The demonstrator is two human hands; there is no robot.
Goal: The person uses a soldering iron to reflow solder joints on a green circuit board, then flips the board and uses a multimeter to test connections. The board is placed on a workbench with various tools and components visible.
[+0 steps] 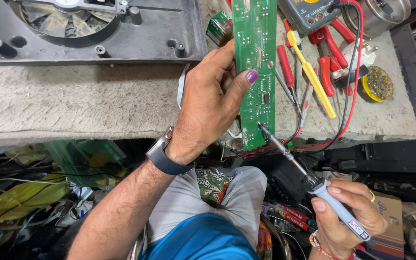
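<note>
While the left hand (208,103) grips the green circuit board (254,62) overhanging the bench edge (73,137), the right hand (350,214) clasps a soldering iron (309,178), tip touching the board's lower end.

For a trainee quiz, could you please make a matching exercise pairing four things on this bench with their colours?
Things:
1. Circuit board
2. Screwdriver
3. Pliers handles
4. Iron handle

Colours:
A. red
B. grey
C. green
D. yellow

Pairs: 1-C, 2-D, 3-A, 4-B. The left hand holds the board; the right hand holds the iron.
</note>
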